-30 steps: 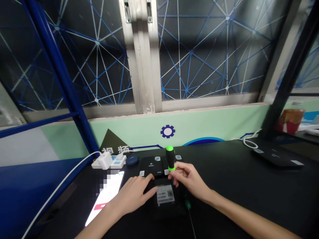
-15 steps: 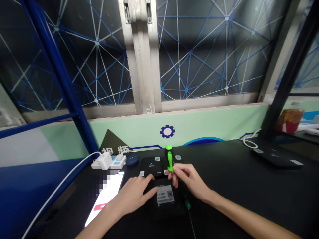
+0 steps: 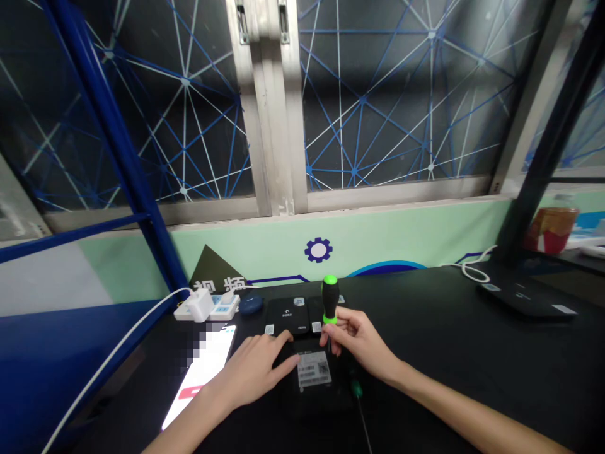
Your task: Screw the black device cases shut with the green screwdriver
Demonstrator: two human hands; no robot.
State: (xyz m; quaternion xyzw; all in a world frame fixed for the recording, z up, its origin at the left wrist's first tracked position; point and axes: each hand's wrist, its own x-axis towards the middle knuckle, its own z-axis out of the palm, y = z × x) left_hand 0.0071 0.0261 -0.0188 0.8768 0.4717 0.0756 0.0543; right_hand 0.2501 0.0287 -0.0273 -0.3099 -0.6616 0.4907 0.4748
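Note:
My right hand [image 3: 352,334] grips a black and green screwdriver [image 3: 330,297] low down, near the base of its handle. The tool stands upright over the far right corner of a black box-shaped device [image 3: 314,394], which carries a white label with barcodes. Whether the tip touches the device is hidden by my fingers. My left hand [image 3: 258,366] rests on the left side of this device, thumb and fingers apart. Right of the device lies a second screwdriver with a dark green handle [image 3: 356,388], its shaft pointing toward me.
Two flat black boxes [image 3: 287,315] lie behind the device. To the left are a lit phone [image 3: 203,372], a white power strip [image 3: 224,308] with a charger [image 3: 200,305], and a dark blue case [image 3: 251,305]. A black device [image 3: 524,299] lies at far right.
The green and black screwdriver has shifted slightly right, and its handle now shows more black toward me. My left hand stays in place.

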